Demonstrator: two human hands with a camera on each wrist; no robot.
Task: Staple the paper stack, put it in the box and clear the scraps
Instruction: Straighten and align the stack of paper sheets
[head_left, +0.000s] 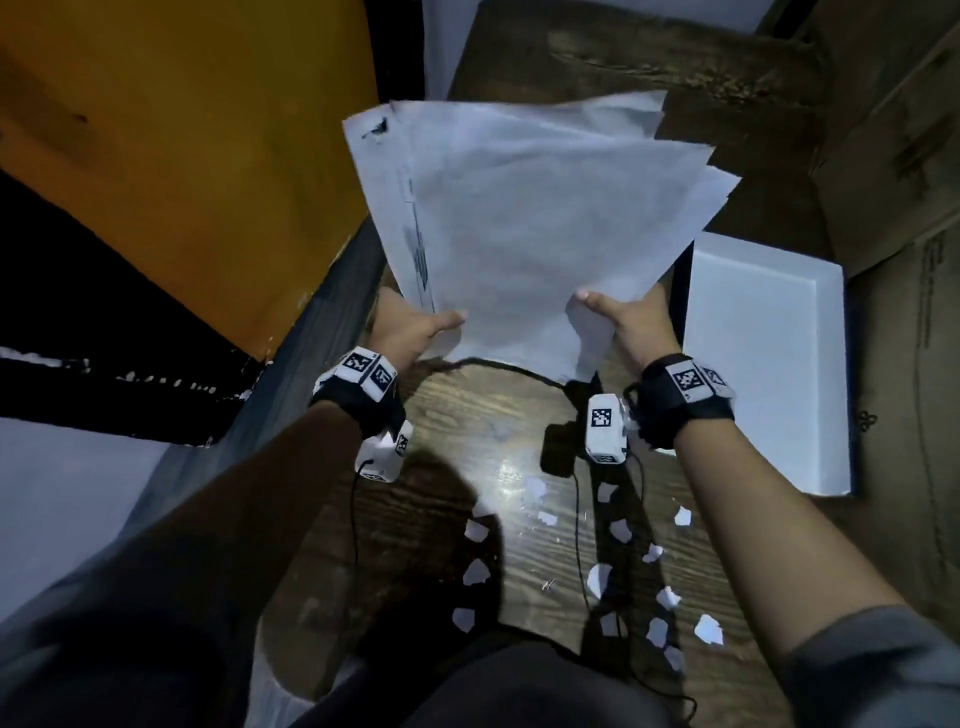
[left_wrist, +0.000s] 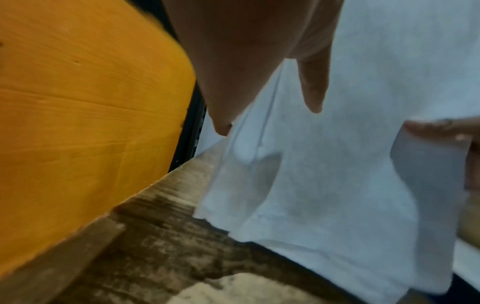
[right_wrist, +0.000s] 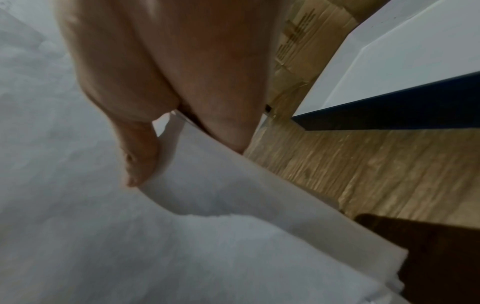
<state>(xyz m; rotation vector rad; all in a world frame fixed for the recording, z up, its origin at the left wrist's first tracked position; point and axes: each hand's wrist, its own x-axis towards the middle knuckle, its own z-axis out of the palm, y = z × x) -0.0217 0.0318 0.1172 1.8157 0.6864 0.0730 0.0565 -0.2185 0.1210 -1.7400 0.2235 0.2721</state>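
Observation:
A fanned stack of white paper sheets (head_left: 519, 218) is held up above the dark wooden table (head_left: 457, 441). My left hand (head_left: 415, 332) grips its near left edge, thumb on top. My right hand (head_left: 628, 319) pinches the near right corner, which curls under the thumb (right_wrist: 140, 162). The sheets (left_wrist: 350, 164) fill the left wrist view, where the left thumb (left_wrist: 311, 88) lies on them. A shallow white box (head_left: 763, 358) with a dark blue side lies on the table to the right of my right hand. Several torn white paper scraps (head_left: 618, 530) lie scattered near the table's front edge. A small black object (head_left: 558, 447) lies below the stack.
An orange wooden panel (head_left: 171, 145) stands close on the left. Brown cardboard (head_left: 893, 156) lies at the back right and along the right side. Thin black cables (head_left: 576, 530) run from the wrist cameras across the table. My dark-clothed lap is at the front edge.

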